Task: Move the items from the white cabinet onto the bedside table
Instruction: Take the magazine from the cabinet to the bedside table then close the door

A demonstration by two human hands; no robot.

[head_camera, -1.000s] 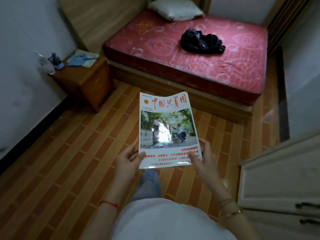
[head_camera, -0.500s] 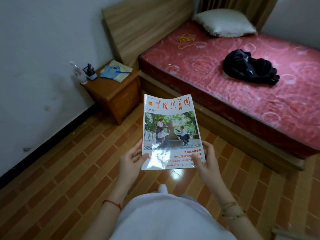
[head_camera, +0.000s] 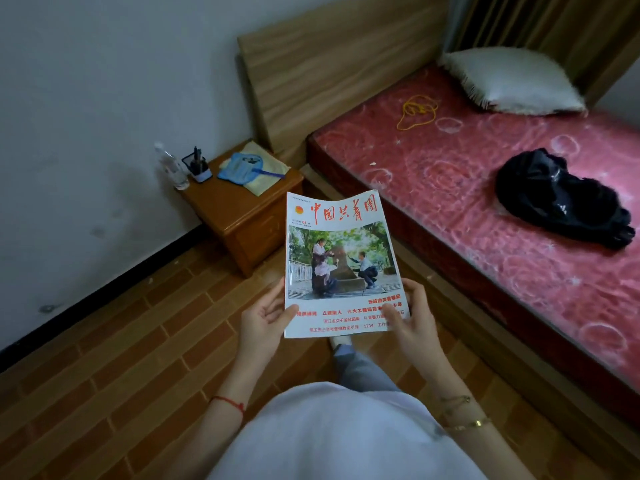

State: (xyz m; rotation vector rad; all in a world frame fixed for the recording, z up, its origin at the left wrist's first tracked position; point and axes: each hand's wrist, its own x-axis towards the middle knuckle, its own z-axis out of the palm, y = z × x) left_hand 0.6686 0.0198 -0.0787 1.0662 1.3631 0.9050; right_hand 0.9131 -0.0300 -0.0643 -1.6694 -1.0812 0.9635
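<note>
head view: only one camera here
magazine: held face up over the floor, short of the bedside table
left hand: fingers loose, thumb pinching the bottom left corner
right hand: thumb on the cover, pinching the bottom right
feel: probably light, floppy, glossy so kinda slippery; grip the edges or spine
surface: free spot at the front, I'd guess

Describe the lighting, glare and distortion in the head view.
Head view: dim, soft room light; mild sheen on the magazine cover, its text readable; wide-angle bending curves the headboard and floor lines; the black bag shows glossy highlights; corners darken.
</note>
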